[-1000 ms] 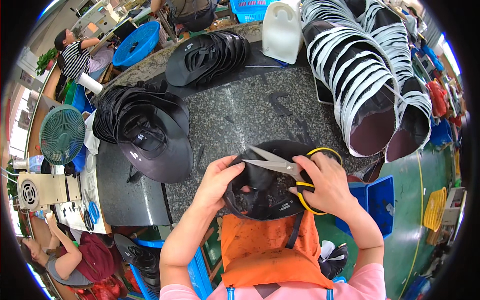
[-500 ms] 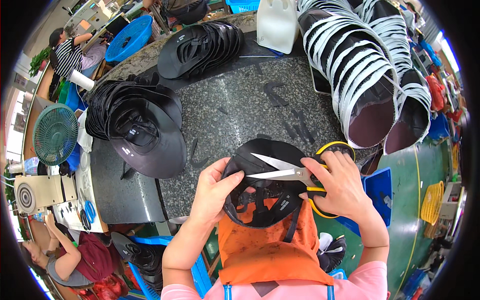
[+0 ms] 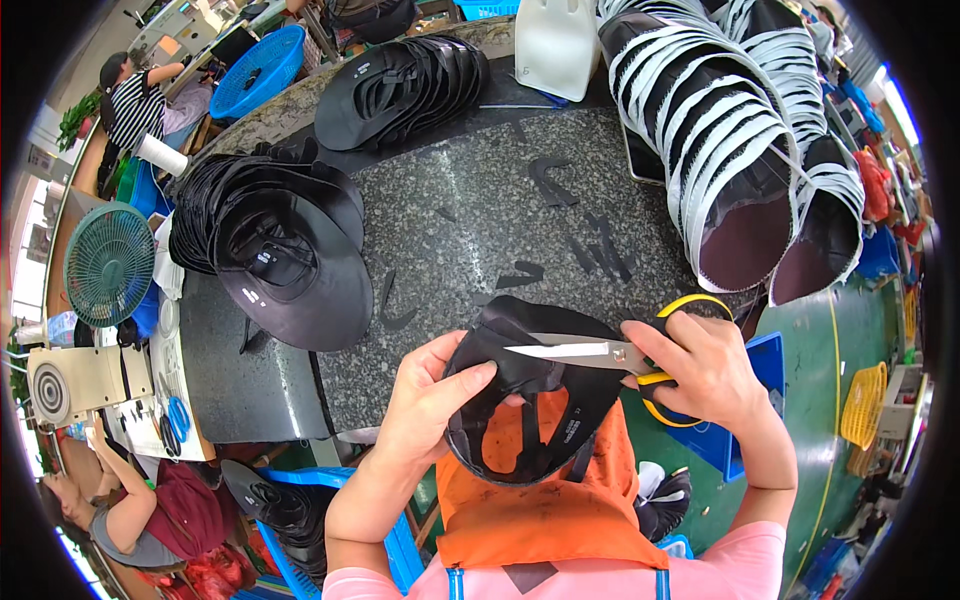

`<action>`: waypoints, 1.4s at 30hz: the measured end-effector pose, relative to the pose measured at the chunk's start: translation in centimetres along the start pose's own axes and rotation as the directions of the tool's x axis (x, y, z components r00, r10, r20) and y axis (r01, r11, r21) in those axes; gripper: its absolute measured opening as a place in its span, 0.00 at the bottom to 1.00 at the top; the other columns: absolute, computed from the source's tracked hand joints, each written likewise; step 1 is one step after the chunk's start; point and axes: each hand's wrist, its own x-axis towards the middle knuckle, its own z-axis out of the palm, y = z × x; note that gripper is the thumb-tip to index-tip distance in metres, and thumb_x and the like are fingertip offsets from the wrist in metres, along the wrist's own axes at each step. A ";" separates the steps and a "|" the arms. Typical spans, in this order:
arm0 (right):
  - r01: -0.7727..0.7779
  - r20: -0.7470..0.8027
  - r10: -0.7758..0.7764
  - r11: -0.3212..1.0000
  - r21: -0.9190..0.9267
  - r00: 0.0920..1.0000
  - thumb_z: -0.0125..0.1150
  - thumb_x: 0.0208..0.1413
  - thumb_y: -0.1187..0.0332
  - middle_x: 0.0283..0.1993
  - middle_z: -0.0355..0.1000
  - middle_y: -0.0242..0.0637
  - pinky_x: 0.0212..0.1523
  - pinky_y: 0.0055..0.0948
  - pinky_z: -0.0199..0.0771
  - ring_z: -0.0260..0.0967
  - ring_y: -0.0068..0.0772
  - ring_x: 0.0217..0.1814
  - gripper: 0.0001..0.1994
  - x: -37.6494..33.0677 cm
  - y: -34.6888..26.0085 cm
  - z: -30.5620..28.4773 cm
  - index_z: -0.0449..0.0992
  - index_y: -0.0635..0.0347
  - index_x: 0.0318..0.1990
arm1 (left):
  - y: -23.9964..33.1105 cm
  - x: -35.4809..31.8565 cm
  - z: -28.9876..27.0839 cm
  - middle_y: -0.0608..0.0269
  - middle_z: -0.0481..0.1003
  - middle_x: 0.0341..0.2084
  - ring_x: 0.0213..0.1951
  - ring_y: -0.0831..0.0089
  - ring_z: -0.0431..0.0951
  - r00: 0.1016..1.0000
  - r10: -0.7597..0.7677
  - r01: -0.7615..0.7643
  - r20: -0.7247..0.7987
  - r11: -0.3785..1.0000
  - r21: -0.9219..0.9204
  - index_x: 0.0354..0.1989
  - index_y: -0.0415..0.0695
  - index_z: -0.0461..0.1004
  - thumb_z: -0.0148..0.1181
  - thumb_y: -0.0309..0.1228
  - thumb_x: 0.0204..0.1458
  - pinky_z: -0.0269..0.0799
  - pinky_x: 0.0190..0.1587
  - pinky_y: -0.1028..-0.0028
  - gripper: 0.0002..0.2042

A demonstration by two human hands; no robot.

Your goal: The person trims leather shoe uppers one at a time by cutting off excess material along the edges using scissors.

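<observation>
My left hand grips the left edge of a black shoe upper, thumb on top, holding it over my orange apron at the table's near edge. In my right hand are scissors with yellow and black handles. Their blades lie together across the upper's far part, pointing left. Whether the blades touch the material I cannot tell. Just beyond the upper, a small black scrap lies on the speckled stone table.
Stacked black uppers stand at the left, with another stack at the back. White-edged uppers are piled at the right. More offcuts lie mid-table. A blue bin is right of the table; another person sits at lower left.
The scissor blades have gone from spread to together, and my right hand has moved slightly right. The upper has shifted and turned a little. A black scrap now shows on the table beyond it.
</observation>
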 end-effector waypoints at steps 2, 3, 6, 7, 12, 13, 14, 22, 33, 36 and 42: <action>0.003 0.025 -0.003 1.000 0.022 1.000 0.75 0.32 0.61 0.25 0.57 0.33 0.24 0.34 0.61 0.61 0.33 0.23 0.31 -0.2 0.0 -0.2 0.74 0.58 0.50 | -0.1 -0.2 -0.1 0.52 0.78 0.40 0.38 0.68 0.81 0.999 0.030 -0.031 0.033 0.999 0.028 0.48 0.32 0.71 0.56 0.21 0.56 0.80 0.43 0.69 0.12; 0.001 0.024 -0.002 1.000 0.021 1.000 0.75 0.32 0.61 0.25 0.57 0.33 0.24 0.34 0.61 0.61 0.33 0.23 0.31 0.0 -0.1 -0.4 0.74 0.58 0.50 | -0.2 -0.3 0.1 0.52 0.78 0.40 0.38 0.68 0.81 0.999 0.030 -0.031 0.034 0.999 0.028 0.48 0.32 0.71 0.56 0.21 0.56 0.80 0.43 0.69 0.12; 0.030 -0.015 -0.030 0.998 0.048 0.999 0.73 0.36 0.63 0.26 0.58 0.33 0.23 0.34 0.63 0.64 0.34 0.23 0.30 1.0 -0.3 -0.8 0.73 0.57 0.52 | -0.5 -0.7 1.5 0.54 0.78 0.40 0.39 0.69 0.80 1.000 -0.006 0.005 0.018 0.998 0.058 0.48 0.30 0.71 0.55 0.21 0.57 0.78 0.47 0.68 0.12; 0.050 -0.017 -0.049 0.997 0.058 0.999 0.73 0.36 0.63 0.25 0.58 0.32 0.22 0.34 0.63 0.63 0.33 0.22 0.30 1.1 -0.3 -0.9 0.73 0.57 0.52 | -0.3 -0.8 1.6 0.54 0.78 0.41 0.41 0.70 0.80 0.998 0.003 -0.007 0.061 0.998 0.066 0.48 0.30 0.71 0.55 0.21 0.57 0.78 0.47 0.68 0.12; 0.041 0.023 -0.043 0.996 0.075 0.999 0.73 0.37 0.63 0.25 0.59 0.32 0.21 0.34 0.63 0.64 0.34 0.22 0.30 0.3 -0.6 -1.0 0.73 0.57 0.53 | -0.1 -1.5 1.6 0.53 0.78 0.41 0.43 0.69 0.80 0.997 0.052 -0.059 0.064 0.990 0.125 0.49 0.29 0.72 0.57 0.20 0.55 0.77 0.49 0.69 0.13; -0.009 0.059 0.000 0.989 0.151 0.998 0.73 0.38 0.63 0.25 0.61 0.32 0.22 0.35 0.65 0.65 0.35 0.23 0.30 0.1 -0.6 -0.7 0.73 0.57 0.53 | 0.2 -1.6 1.7 0.53 0.78 0.41 0.43 0.69 0.80 0.997 0.047 -0.055 0.065 0.991 0.122 0.49 0.29 0.72 0.57 0.20 0.55 0.77 0.49 0.69 0.13; -0.062 0.099 0.041 0.973 0.223 0.994 0.73 0.38 0.63 0.25 0.62 0.33 0.23 0.35 0.66 0.66 0.35 0.25 0.30 -0.1 -0.6 -0.4 0.73 0.57 0.52 | 0.6 -1.5 1.8 0.53 0.79 0.41 0.42 0.69 0.80 0.998 0.021 -0.029 0.056 0.990 0.136 0.49 0.30 0.72 0.57 0.20 0.55 0.77 0.49 0.69 0.13; 0.228 -0.098 -0.230 0.973 -0.029 0.968 0.68 0.33 0.56 0.28 0.59 0.31 0.26 0.31 0.57 0.59 0.33 0.26 0.25 0.5 1.9 -1.6 0.78 0.50 0.45 | 2.8 0.3 -0.6 0.57 0.79 0.30 0.28 0.74 0.80 0.948 -0.290 0.261 0.130 0.944 0.201 0.46 0.31 0.73 0.60 0.29 0.55 0.77 0.32 0.77 0.14; 0.496 -0.094 -0.515 0.851 -0.171 0.852 0.65 0.29 0.63 0.25 0.56 0.24 0.21 0.23 0.56 0.58 0.23 0.23 0.21 2.2 2.2 -2.9 0.82 0.42 0.40 | 4.0 1.7 0.8 0.63 0.79 0.27 0.24 0.80 0.78 0.813 -0.541 0.407 0.217 0.793 0.453 0.43 0.35 0.75 0.64 0.27 0.52 0.73 0.25 0.81 0.12; 0.524 -0.053 -0.537 0.837 -0.155 0.842 0.65 0.30 0.63 0.24 0.55 0.24 0.20 0.23 0.56 0.57 0.23 0.22 0.22 2.1 2.2 -2.9 0.82 0.44 0.41 | 4.0 1.9 1.2 0.64 0.79 0.28 0.24 0.81 0.77 0.802 -0.560 0.414 0.207 0.772 0.483 0.43 0.36 0.76 0.65 0.27 0.51 0.73 0.25 0.81 0.12; 0.536 -0.030 -0.540 0.839 -0.090 0.841 0.64 0.30 0.63 0.24 0.54 0.24 0.19 0.22 0.56 0.57 0.22 0.21 0.23 1.9 2.3 -2.5 0.82 0.46 0.42 | 3.8 2.1 1.4 0.67 0.79 0.27 0.23 0.84 0.76 0.783 -0.579 0.396 0.227 0.745 0.536 0.43 0.36 0.76 0.65 0.27 0.50 0.71 0.23 0.83 0.13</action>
